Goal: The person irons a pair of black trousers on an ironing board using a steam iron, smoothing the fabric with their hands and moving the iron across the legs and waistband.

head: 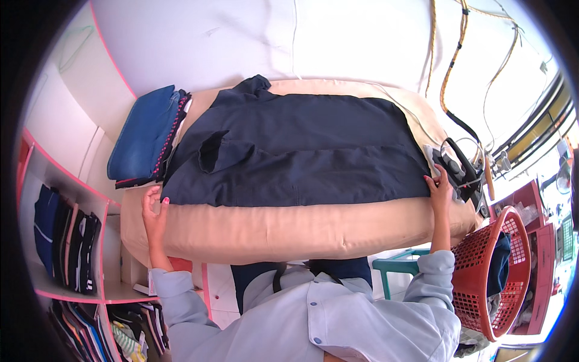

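Note:
A dark navy long-sleeved garment (325,122) lies spread across a padded ironing table with a peach cloth cover (289,231). One sleeve with an open cuff (212,154) lies folded over its front; another cuff points toward the wall. My left hand (156,210) is at the garment's near left corner, thumb at its edge and fingers curled. At the near right edge, my right hand (438,183) has the cloth's corner between thumb and fingers. Just beyond it, an iron with a black handle (461,163) rests at the table's right end.
Folded jeans (142,131) top a garment stack at the back left. Shelves with pink edges (106,253) hold folded clothes at left. At right stand a red plastic basket (470,267) with clothes and a green stool (384,267). The iron's cord (407,108) crosses the table's back.

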Motion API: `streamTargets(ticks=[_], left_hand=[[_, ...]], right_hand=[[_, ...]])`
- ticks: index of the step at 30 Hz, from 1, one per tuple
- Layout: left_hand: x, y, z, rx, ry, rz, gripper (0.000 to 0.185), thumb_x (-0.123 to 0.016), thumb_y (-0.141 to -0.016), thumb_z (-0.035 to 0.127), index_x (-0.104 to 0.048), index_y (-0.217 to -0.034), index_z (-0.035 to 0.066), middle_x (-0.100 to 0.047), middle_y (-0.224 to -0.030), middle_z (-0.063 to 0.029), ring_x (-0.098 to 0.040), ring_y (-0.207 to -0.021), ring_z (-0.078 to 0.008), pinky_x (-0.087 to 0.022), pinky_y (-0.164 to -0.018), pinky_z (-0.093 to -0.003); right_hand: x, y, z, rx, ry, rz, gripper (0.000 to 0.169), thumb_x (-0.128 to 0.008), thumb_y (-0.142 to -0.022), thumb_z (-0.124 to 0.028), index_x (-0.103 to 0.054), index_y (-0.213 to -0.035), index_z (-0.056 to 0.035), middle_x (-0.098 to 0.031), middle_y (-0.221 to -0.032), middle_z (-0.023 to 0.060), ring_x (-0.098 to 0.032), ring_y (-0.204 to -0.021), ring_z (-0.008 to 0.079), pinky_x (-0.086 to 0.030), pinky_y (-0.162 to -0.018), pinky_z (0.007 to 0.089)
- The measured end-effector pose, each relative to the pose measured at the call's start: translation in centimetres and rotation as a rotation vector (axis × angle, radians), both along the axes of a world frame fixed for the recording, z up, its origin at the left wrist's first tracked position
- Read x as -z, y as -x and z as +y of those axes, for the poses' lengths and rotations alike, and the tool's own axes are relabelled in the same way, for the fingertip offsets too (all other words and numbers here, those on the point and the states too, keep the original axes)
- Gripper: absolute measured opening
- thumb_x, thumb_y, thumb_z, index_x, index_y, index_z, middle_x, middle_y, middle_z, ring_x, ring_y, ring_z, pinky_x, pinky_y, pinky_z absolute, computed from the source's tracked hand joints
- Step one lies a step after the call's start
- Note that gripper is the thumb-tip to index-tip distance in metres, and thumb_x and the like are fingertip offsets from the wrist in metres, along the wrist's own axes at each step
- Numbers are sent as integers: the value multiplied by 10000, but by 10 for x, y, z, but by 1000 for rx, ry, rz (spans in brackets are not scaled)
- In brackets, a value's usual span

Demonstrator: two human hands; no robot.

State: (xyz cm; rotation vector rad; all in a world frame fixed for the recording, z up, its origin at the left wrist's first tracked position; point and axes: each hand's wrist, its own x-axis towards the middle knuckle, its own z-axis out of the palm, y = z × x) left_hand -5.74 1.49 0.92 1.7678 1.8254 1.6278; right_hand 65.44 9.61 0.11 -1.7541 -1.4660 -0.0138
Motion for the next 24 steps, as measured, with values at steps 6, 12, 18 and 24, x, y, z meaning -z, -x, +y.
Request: streamTargets(ticks=[6,12,18,24], left_hand=[[-3,-3,9,60,-107,-232,299,-584,-865,20,-453,-1134,33,-543,-968,-38,-511,-878,-115,-391,-850,-250],[30,44,-6,-13,120,-157,245,-555,-877,2,-484,-1104,59,-514,-871,-10,-488,-830,-94,-386,-779,-229],[-1,-6,-17,-259,167,326,261,-556,-819,-14,-547,-1071,54,-571,-925,-65,-547,-878,-199,-420,-814,-317],[-34,-170,2,212,11,451,231,-581,-758,5,-607,-980,62,-580,-1067,-94,-529,-1050,-287,-377,-942,-395]], right_hand=[[-5,-3,2,117,-31,-107,339,-747,-743,-239,-605,-1027,-119,-472,-579,52,-485,-527,198,-391,-520,344],[-11,6,-16,118,57,-292,329,-769,-679,-323,-614,-887,-121,-524,-595,47,-545,-577,228,-409,-556,356],[-5,8,-23,127,-7,-398,239,-741,-710,-296,-629,-769,-93,-558,-601,62,-563,-619,232,-409,-650,359],[-23,15,-21,170,18,-364,212,-716,-750,-288,-658,-784,-87,-562,-606,67,-556,-605,230,-404,-568,342]])
